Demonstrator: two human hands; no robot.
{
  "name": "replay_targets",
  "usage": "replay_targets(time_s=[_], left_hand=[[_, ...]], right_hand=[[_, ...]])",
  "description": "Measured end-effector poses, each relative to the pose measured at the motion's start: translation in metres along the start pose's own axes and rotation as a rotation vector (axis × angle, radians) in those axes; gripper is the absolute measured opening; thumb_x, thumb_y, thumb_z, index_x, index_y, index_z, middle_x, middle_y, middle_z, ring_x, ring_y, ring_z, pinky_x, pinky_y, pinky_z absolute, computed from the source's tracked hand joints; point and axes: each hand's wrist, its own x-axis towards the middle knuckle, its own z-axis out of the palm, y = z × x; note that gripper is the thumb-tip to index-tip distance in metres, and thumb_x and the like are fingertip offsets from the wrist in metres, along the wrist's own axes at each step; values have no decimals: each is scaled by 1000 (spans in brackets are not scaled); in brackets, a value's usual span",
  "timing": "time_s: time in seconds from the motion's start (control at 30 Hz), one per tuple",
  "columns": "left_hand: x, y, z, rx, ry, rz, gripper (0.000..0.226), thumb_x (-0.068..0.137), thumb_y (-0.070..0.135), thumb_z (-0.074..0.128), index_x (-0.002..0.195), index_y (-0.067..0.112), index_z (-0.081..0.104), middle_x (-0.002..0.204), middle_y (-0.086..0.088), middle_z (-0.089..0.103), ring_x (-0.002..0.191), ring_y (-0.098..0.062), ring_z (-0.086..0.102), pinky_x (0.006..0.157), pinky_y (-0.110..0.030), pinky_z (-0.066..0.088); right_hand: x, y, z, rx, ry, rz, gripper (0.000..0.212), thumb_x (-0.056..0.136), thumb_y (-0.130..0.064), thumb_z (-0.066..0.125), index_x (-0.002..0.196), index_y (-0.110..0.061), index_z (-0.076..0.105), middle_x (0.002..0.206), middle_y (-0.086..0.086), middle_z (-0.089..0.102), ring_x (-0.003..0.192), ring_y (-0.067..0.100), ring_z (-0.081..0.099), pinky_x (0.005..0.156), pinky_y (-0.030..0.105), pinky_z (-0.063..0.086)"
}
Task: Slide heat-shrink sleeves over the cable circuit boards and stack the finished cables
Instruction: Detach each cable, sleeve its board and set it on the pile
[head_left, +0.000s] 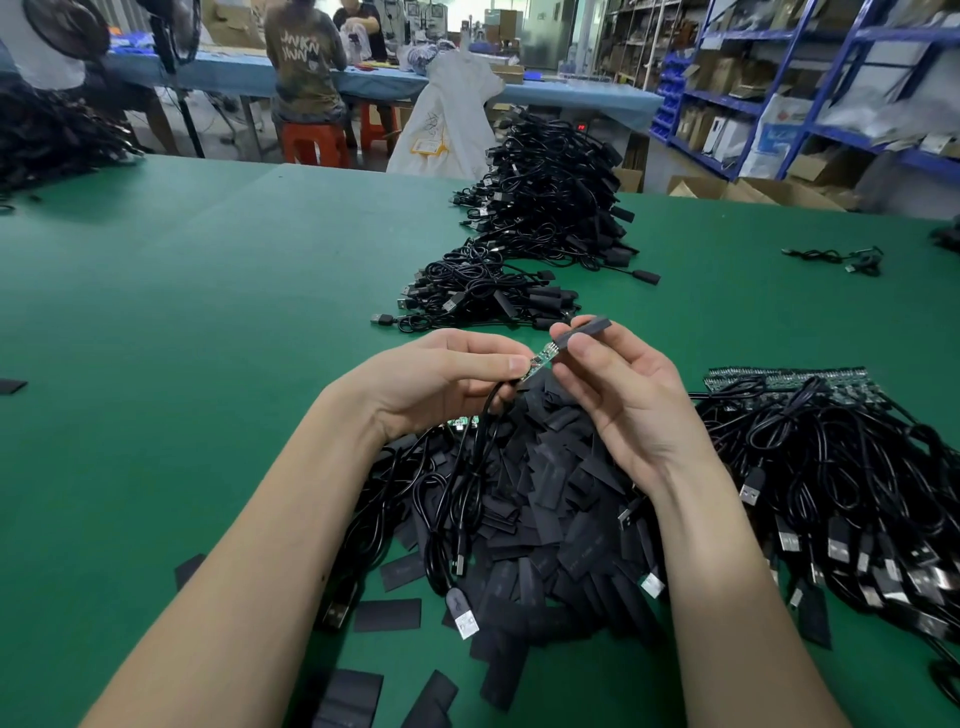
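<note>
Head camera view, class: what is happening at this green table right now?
A person is sleeving cables. The left hand pinches a cable's green circuit board; the right hand holds a black heat-shrink sleeve at the board's tip, not yet slid over it. Loose sleeves lie piled below, and finished cables are stacked beyond.

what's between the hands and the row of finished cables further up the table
Almost nothing: in the head view only a narrow strip of bare green table separates the left hand and right hand from the nearest finished cables.
</note>
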Motion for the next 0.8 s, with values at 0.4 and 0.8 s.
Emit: replay_targets(time_s=[0.4, 0.8], left_hand=[[-3, 2, -2, 63, -35, -6, 7, 84, 11, 74, 87, 15, 78, 79, 4, 68, 68, -5, 61, 66, -15, 52], [-8, 6, -2, 188, -87, 13, 5, 86, 8, 72, 90, 11, 72, 76, 2, 65, 67, -8, 58, 66, -16, 49]], right_hand=[[-4, -9, -6, -80, -86, 44, 20, 75, -8, 75, 94, -13, 77, 104, 11, 77, 90, 17, 75, 74, 21, 60], [-8, -13, -9, -113, -198, 74, 23, 67, -12, 82, 88, -21, 81, 105, 10, 77, 86, 15, 75, 75, 21, 60]])
